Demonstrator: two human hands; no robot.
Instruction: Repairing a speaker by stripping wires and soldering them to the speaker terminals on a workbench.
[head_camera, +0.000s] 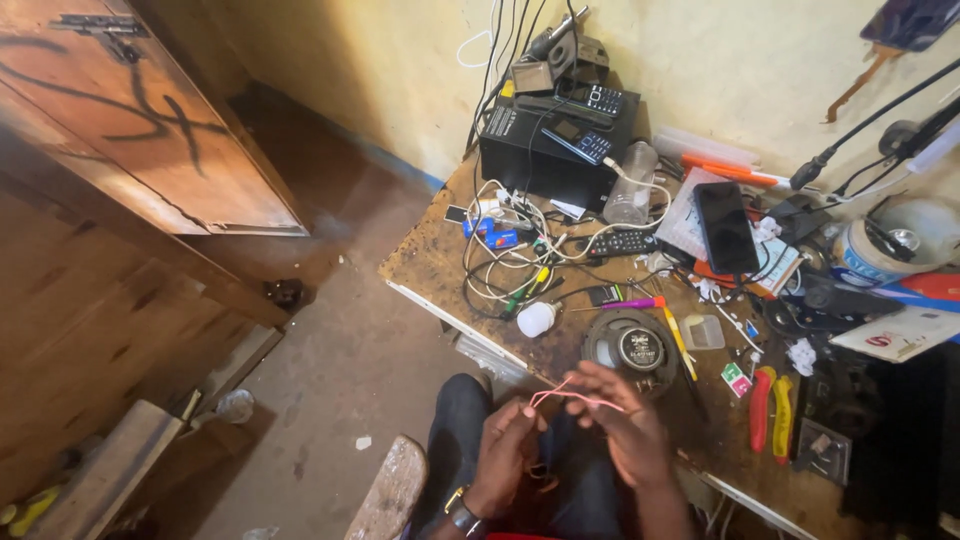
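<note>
1. While both hands hover over the lap beside the table (440, 270), the left hand (505, 450) and right hand (630, 425) pinch a thin pink wire (572, 396), fingers closed.
2. They seem to be straightening it; next needs a steady pull.

A thin pink wire (570, 396) is held up in the air just off the near edge of the cluttered wooden workbench (430, 262), above the person's lap. It is slack and bent into a shallow loop, one end pinched at the fingertips of the left hand (505, 450) and the rest running rightward across the spread fingers of the right hand (622, 425). Both hands are raised close together, palms turned toward each other, touching nothing on the workbench.
</note>
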